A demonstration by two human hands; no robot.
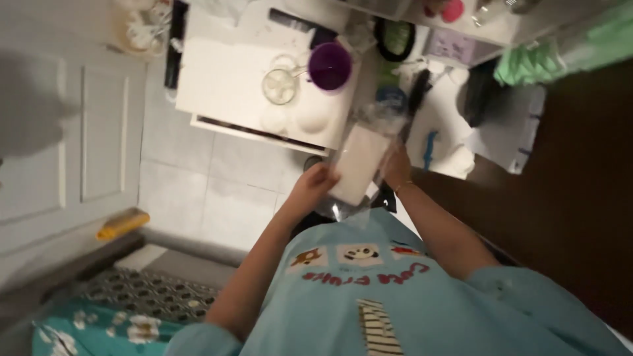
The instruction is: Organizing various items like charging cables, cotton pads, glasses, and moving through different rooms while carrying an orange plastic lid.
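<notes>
Two hands, left (315, 183), right (397, 166), gripping one clear bag (361, 160), one purple cup (330, 65)

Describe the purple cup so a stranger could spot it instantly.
Find the white table above the tiled floor. The purple cup stands near its right edge, just right of a clear round lid. It is the only purple, opaque thing on that table.

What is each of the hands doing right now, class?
Left hand: closed on the near edge of the clear plastic bag of white material.
Right hand: gripping the same bag's far side.
</notes>
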